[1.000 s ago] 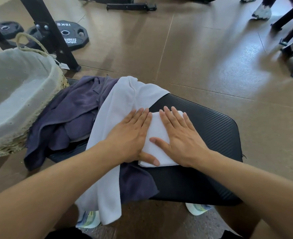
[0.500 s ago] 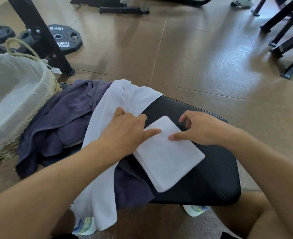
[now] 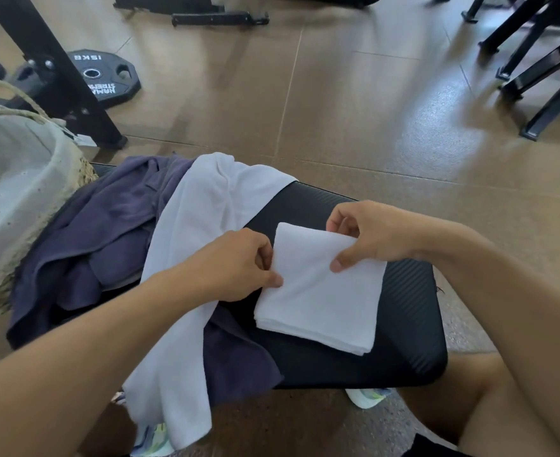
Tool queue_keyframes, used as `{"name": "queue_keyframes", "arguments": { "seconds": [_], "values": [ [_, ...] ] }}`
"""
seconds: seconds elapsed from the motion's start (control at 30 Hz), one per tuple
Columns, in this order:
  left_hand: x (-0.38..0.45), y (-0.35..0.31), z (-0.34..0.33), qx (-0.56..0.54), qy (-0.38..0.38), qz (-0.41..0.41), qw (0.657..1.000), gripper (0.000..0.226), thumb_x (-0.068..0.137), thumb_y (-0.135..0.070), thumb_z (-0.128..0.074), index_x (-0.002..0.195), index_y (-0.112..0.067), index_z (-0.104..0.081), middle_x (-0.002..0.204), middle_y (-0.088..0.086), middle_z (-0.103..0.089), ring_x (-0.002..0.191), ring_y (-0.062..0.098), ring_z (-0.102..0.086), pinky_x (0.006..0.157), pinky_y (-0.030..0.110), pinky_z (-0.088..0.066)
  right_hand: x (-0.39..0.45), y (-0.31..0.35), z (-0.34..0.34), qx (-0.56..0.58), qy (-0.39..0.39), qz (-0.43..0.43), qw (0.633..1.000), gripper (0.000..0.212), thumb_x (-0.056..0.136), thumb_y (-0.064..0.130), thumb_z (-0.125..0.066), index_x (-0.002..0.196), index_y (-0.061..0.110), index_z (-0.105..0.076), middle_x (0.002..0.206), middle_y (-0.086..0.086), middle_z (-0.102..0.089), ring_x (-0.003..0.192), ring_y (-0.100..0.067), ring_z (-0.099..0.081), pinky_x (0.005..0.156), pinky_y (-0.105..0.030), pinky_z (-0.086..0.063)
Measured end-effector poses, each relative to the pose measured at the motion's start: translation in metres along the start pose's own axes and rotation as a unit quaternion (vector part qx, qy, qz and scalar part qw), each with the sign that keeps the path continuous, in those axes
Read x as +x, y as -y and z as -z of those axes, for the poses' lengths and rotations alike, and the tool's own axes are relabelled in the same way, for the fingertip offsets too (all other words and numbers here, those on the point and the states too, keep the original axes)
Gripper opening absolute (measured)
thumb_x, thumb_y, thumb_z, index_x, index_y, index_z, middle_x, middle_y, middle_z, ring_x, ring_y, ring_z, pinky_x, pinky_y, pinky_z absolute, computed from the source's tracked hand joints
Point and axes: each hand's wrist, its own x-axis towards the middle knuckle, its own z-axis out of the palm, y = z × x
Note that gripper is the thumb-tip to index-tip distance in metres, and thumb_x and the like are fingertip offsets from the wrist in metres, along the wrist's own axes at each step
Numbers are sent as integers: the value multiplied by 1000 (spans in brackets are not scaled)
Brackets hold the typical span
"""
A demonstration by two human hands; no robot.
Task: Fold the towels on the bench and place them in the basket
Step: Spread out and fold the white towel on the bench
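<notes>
To lift the folded white towel point(image 3: 318, 291) well, I judged it best to grip both far corners evenly and keep the layers pinched flat, so the stack would not fan open on its way to the basket point(image 3: 24, 192). My left hand point(image 3: 239, 265) was curled, thumb and fingers pinching the towel's left edge near its far corner. My right hand point(image 3: 367, 235) was curled too, thumb pressed on top and fingers tucked under the far right corner, which was raised a little. The towel's near edge lay on the black padded worktop point(image 3: 410, 311), toward its right end, with the layered edges facing me. The basket stood at the worktop's left end, its cloth lining showing; I could not see its bottom. Between the basket and the folded towel lay an unfolded white towel point(image 3: 189, 258) draped over the near edge, and a crumpled dark purple towel point(image 3: 107, 225) beneath it, both waiting for folding.
</notes>
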Motion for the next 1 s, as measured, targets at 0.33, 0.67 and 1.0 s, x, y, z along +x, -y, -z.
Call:
{"name": "queue_keyframes", "arguments": {
  "seconds": [0.33, 0.67, 1.0],
  "values": [
    [4, -2, 8, 18, -101, -39, 994, 86, 63, -60, -86, 135, -35, -47, 114, -16, -55, 114, 14, -48, 96, 32, -41, 3, 12, -2, -16, -90, 122, 988, 39, 76, 17, -84, 104, 37, -65, 96, 14, -68, 90, -1, -60, 75, -21, -49],
    [13, 4, 14, 38, -118, -58, 991, 33, 78, -37, -78, 90, -28, -49, 81, -5, -55, 87, 26, -56, 69, 35, -37, 13, 6, -11, -139, -119, 42, 982, 53, 64, 47, -90, 108, 35, -63, 105, 14, -65, 103, -15, -56, 85, -38, -49],
    [19, 0, 11, 162, -164, -93, 969, 51, 70, -64, -76, 97, -33, -45, 94, -11, -57, 98, 18, -50, 91, 37, -33, 16, 15, -16, -139, -194, 135, 962, 47, 70, 34, -88, 109, 36, -62, 106, 13, -63, 106, -13, -51, 95, -35, -41]
  ]
}}
